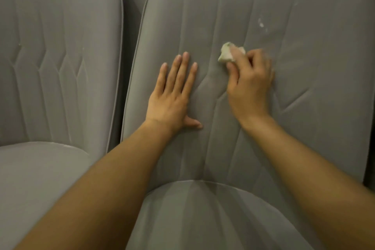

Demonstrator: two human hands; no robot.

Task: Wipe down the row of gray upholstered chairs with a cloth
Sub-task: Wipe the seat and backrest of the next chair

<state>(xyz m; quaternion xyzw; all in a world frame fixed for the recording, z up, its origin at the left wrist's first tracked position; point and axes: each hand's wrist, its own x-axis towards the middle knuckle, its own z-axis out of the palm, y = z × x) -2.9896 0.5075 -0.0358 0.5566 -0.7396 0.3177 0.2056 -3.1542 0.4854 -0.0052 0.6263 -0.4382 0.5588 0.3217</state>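
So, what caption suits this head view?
Right hand holds a cloth to the gray chair back; left hand rests flat.

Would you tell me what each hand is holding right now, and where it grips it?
The right hand grips a small wadded cloth by its near end. The left hand holds nothing; it rests flat on the chair back.

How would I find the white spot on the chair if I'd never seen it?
Start at the gray chair back on the right, the one being wiped. Look just above the right hand, which pinches a small pale cloth. The spot is a chalky white smear up and right of that cloth, flat on the fabric with nothing touching it.
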